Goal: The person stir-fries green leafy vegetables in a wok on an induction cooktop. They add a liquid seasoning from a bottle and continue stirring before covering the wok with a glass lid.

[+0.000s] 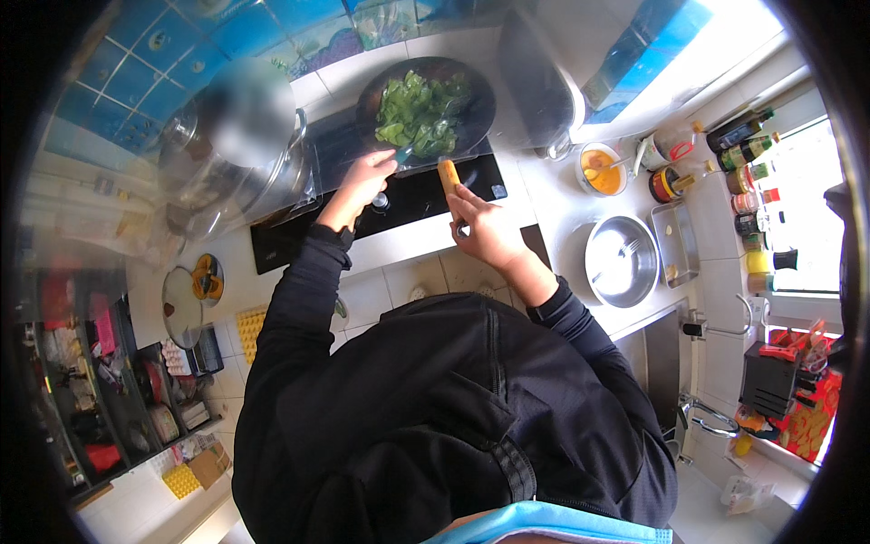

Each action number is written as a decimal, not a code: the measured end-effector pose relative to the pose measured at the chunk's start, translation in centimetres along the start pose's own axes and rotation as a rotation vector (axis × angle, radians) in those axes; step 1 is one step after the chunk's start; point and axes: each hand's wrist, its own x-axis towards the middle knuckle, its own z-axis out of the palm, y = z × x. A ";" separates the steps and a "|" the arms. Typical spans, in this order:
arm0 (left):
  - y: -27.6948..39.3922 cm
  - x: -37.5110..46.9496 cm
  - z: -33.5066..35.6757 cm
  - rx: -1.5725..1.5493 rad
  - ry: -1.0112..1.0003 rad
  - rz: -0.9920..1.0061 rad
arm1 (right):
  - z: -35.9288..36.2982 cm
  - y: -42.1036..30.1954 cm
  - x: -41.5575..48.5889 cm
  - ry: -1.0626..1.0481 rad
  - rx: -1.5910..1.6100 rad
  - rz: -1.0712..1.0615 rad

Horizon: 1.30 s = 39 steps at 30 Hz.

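Observation:
Green leafy vegetables (418, 112) fill a dark wok (481, 102) on a black glass cooktop (414, 197). My right hand (493, 228) is wrapped around the wok's wooden handle (448, 178). In the fingers of my left hand (363, 187), at the wok's near rim, is a teal utensil (403, 154). Its far end is lost among the leaves, so its exact kind is unclear. A control knob (380, 202) of the cooktop shows just below my left hand.
Left of the wok stands a large steel pot (272, 183), partly blurred. On the right counter are a bowl of beaten egg (603, 173) with a spoon, a steel basin (622, 262), a metal tray (674, 241) and several bottles. Cut pumpkin (206, 277) lies at left.

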 end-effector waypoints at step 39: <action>2.7 -5.1 -8.2 0.872 0.090 0.303 | -0.3 -0.1 0.2 0.067 0.030 -0.041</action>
